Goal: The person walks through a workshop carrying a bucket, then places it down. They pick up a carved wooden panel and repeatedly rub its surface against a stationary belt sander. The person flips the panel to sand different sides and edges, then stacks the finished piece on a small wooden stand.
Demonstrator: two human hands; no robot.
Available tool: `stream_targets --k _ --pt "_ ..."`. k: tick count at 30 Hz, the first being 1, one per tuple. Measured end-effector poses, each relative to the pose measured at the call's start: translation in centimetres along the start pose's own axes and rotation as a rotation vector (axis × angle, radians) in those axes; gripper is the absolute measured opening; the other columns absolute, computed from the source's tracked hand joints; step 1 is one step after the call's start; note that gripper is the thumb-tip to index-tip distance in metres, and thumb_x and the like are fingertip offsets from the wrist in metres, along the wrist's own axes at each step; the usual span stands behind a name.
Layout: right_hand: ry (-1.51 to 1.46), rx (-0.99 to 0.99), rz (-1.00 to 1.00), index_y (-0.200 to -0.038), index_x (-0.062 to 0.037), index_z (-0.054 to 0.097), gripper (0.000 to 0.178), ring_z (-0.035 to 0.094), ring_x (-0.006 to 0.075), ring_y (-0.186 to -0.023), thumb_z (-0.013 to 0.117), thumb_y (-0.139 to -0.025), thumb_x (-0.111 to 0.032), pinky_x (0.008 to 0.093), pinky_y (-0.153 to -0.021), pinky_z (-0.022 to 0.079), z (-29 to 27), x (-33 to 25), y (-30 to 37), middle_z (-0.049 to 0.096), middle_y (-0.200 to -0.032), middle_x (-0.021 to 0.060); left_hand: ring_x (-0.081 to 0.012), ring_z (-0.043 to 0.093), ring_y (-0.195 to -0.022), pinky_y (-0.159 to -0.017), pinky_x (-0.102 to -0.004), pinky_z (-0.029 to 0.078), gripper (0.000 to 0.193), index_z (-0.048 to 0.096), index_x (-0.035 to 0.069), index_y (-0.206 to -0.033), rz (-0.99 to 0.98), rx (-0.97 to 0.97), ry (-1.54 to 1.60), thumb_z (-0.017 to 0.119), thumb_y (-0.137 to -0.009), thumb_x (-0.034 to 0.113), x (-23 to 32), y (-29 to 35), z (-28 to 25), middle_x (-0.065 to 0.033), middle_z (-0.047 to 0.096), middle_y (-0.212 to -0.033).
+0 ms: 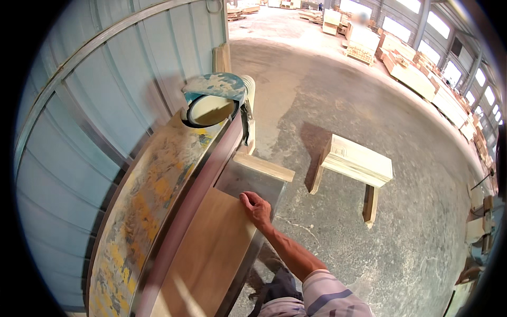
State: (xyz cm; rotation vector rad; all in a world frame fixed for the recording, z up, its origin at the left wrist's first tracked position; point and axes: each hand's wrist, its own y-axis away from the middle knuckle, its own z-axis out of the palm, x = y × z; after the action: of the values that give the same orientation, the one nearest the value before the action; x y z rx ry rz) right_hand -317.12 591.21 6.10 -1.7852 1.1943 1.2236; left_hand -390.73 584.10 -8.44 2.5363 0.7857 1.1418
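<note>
Keeping panel [214, 248] evenly against belt [186, 212] seems best; right hand [256, 209], right of belt, curls, grip unclear; left hand unseen.

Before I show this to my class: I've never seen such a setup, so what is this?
This view comes from a wide camera on a person's head, looking down, so straight edges bend. No robot: their right hand has its fingers at the far right corner of a brown board; whether they grip it is unclear. It lies on a metal table beside a long pinkish belt. The left hand is out of view. To the right, stacked pale boards rest on wooden supports.
</note>
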Motion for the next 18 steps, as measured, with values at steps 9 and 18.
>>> stream_targets --k 9,18 --pt "-0.040 -0.083 -0.065 -0.097 -0.0100 0.065 0.028 0.064 0.0209 -0.079 0.062 -0.082 -0.033 0.0303 -0.072 0.049 0.3 -1.7 6.1 0.067 -0.086 0.0093 -0.0111 0.050 -0.050 -0.040 -0.0221 0.040 0.019 0.057 0.006 -0.083 -0.111 -0.035 0.231 0.062 -0.083 0.025 6.7 3.5 -0.2 -0.0071 0.059 -0.071" --pt "0.028 -0.285 -0.054 -0.101 -0.0123 0.063 0.036 0.057 0.0224 -0.095 0.057 -0.083 -0.043 0.0342 -0.083 0.045 3.2 -1.9 16.5 0.064 -0.098 0.0049 -0.0115 0.051 -0.053 -0.042 -0.0215 0.041 0.015 0.054 0.009 -0.087 -0.154 -0.037 0.379 0.062 -0.083 0.021 9.4 5.5 -1.7 -0.0064 0.058 -0.072"
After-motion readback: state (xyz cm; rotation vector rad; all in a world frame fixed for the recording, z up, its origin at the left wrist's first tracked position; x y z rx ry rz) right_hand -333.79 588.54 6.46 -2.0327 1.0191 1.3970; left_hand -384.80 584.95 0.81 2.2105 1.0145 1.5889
